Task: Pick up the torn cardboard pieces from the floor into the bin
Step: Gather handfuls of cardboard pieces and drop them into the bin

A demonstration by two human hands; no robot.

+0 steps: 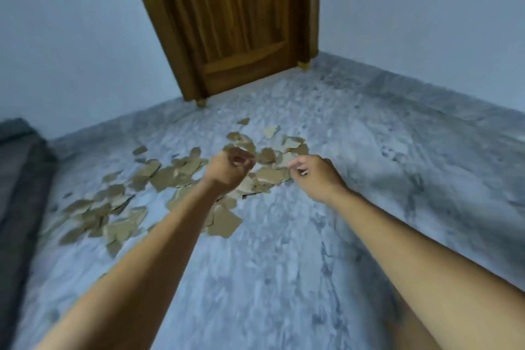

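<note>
Several torn brown cardboard pieces point(167, 176) lie scattered over the grey marbled floor point(284, 264), from the left mattress edge to the middle of the room. Both my arms reach forward over the pile. My left hand point(228, 169) hovers above the pieces with its fingers curled into a fist, and I see nothing in it. To its right, my right hand point(314, 175) hangs over the pile's right end, fingers loosely bent and empty. No bin is in view. The picture is blurred.
A brown wooden door point(235, 20) stands shut in the far corner between pale blue walls. A dark grey mattress or cushion point(20, 179) lies along the left edge. Bare floor stretches to the right and in front of me.
</note>
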